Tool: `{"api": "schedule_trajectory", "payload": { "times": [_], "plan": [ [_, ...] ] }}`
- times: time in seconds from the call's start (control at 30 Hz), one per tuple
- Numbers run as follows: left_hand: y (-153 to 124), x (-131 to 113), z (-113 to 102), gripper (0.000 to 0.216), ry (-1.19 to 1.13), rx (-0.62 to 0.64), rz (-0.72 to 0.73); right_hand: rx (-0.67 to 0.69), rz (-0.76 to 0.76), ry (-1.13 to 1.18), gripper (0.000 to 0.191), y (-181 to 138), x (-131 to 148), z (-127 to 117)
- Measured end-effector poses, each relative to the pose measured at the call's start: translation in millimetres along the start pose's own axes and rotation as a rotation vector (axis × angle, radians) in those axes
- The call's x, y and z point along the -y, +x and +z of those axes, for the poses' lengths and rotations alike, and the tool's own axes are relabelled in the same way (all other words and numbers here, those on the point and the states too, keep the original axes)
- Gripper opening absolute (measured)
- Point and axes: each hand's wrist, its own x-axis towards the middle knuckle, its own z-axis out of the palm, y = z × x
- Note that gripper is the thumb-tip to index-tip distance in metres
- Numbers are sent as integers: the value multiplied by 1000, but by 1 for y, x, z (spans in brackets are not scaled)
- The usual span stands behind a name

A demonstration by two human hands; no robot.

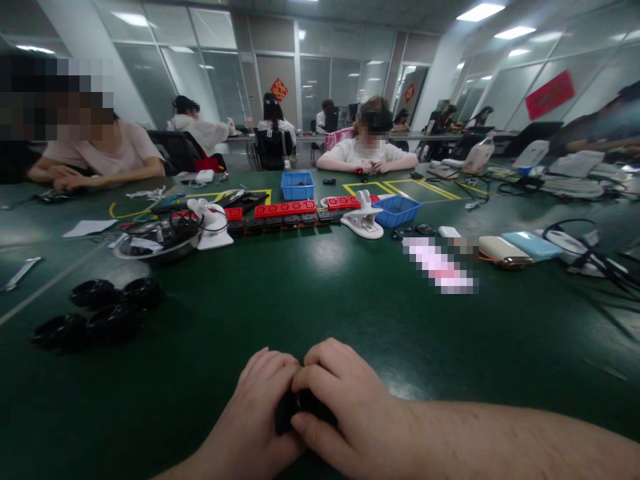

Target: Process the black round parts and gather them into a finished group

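Note:
Close to me at the bottom middle, my left hand [265,407] and my right hand [345,400] meet around a dark black object [286,412]. Fingers of both hands curl over it and hide most of its shape, so its kind does not show. The fingertips of the two hands touch or nearly touch above it. To the left on the green table [240,300] lie several glossy black ring-shaped parts [115,321], grouped together and apart from my hands.
A metal bowl of dark parts [155,243] stands at left, beside a white clip-on device [213,223]. Red power strips [285,209] and blue bins [297,185] line the middle. Power banks [505,252] and cables lie right. People sit across the table and at left.

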Motion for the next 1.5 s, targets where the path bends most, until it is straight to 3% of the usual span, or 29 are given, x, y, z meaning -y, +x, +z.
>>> {"api": "schedule_trajectory", "payload": {
  "times": [0.3,0.47,0.6,0.8,0.97,1.2,1.33,1.4,1.5],
  "plan": [
    [7,4,-8,16,-44,107,33,36,-56,49,15,0,-1,2],
    [10,11,-16,17,-80,198,153,39,-216,86,21,2,-1,2],
    [10,9,-22,14,-94,246,207,154,-368,27,22,2,-1,0],
    [13,3,-28,19,-80,371,202,235,-536,111,23,-3,-3,9],
    [11,5,-29,23,-53,338,216,263,-464,122,29,-4,-5,11],
    [1,12,-20,73,-16,301,238,80,-381,92,19,-1,-3,7],
    [-5,16,-1,73,62,144,225,-19,-192,14,38,-2,3,4],
    [-7,16,8,64,78,57,185,-3,-108,-17,39,-3,4,4],
    [-7,11,10,48,73,60,157,29,-114,-43,33,-3,3,7]
  ]
}}
